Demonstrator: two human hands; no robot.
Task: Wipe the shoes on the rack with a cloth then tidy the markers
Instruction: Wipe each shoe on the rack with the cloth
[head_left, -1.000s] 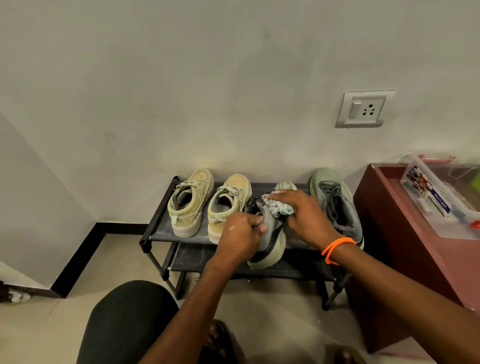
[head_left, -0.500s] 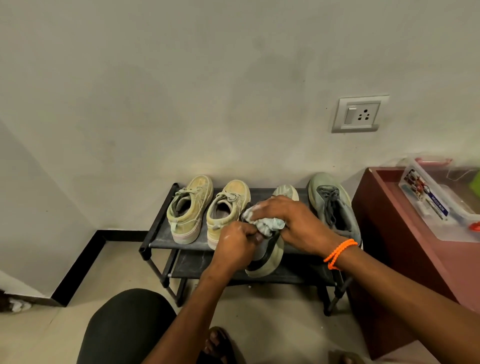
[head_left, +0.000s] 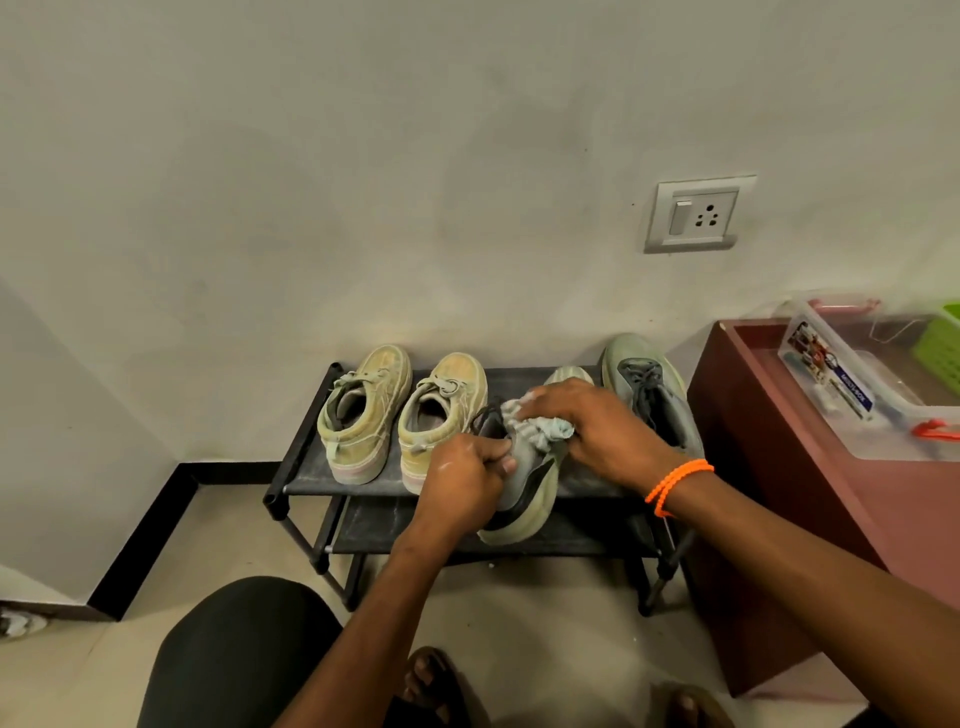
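Center frame: left hand (head_left: 464, 470) grips grey shoe (head_left: 524, 488) by its heel, tilted over the rack (head_left: 311, 480) front edge, right hand (head_left: 597, 428) clutches bunched cloth (head_left: 540, 428) pressed on the shoe's top, markers not identifiable.

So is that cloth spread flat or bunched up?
Bunched up. The cloth shows as a crumpled wad under the right hand, pressed on the grey sneaker that the left hand grips.
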